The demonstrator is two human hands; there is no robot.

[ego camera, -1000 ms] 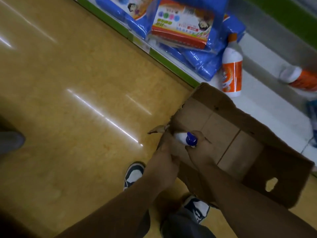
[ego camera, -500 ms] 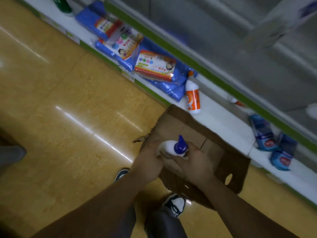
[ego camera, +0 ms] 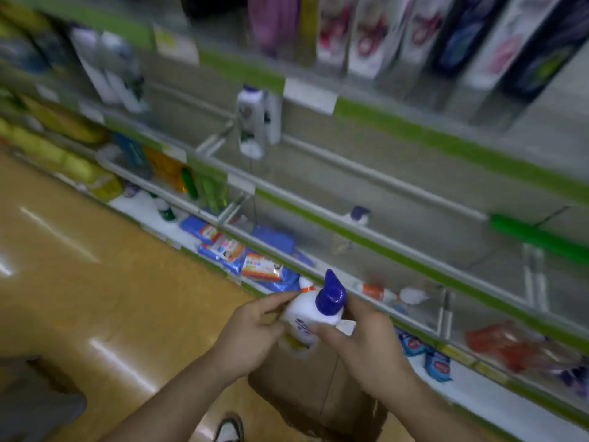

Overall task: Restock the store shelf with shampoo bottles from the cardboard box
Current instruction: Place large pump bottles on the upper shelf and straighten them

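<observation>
No legible text: shampoo bottle (ego camera: 303, 314) print, shelf tags (ego camera: 309, 96), packs (ego camera: 262, 268) blurred.

The shampoo bottle (ego camera: 301, 317) is smooth white plastic with a slight sheen, and its pointed cap (ego camera: 331, 296) is glossy blue plastic. The cardboard box (ego camera: 306, 387) is plain brown board, matt and dull. The floor (ego camera: 95, 298) is polished and throws back streaks of light. The blue packs (ego camera: 223, 252) look like shiny plastic film.
</observation>
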